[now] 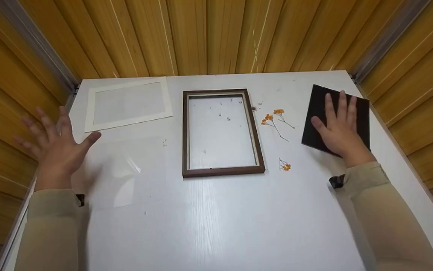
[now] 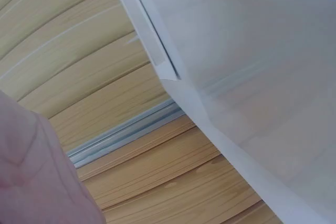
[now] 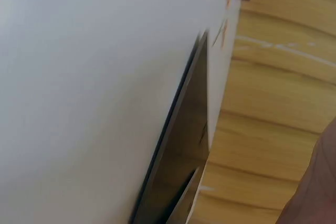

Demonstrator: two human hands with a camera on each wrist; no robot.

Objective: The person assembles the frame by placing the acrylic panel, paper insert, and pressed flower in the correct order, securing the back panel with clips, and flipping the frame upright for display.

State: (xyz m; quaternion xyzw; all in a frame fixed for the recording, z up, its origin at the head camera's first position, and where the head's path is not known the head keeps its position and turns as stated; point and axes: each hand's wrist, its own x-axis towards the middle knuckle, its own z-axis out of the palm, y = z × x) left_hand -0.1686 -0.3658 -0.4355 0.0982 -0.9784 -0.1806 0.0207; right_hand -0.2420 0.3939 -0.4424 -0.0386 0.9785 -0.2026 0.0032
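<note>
My left hand (image 1: 56,156), fingers straight and spread wide, is at the table's left side and holds nothing. Just right of it lies a clear sheet (image 1: 126,177) with bright reflections. Beyond it is a cream picture mat (image 1: 90,107). On the right, my right hand (image 1: 342,130) extends its straight fingers over a black rectangular panel (image 1: 310,137); whether it touches is unclear. In the right wrist view, the panel (image 3: 181,124) lies on the table, the palm (image 3: 315,182) showing at lower right. Between the hands lies a brown picture frame (image 1: 224,173).
Orange dried flowers on thin stems (image 1: 268,119) lie right of the frame, with another small orange sprig (image 1: 285,166) nearer me. Small dark bits (image 1: 228,119) are scattered inside the frame's opening. Wood-patterned walls (image 1: 224,37) surround the white table (image 1: 220,226) at the back and sides.
</note>
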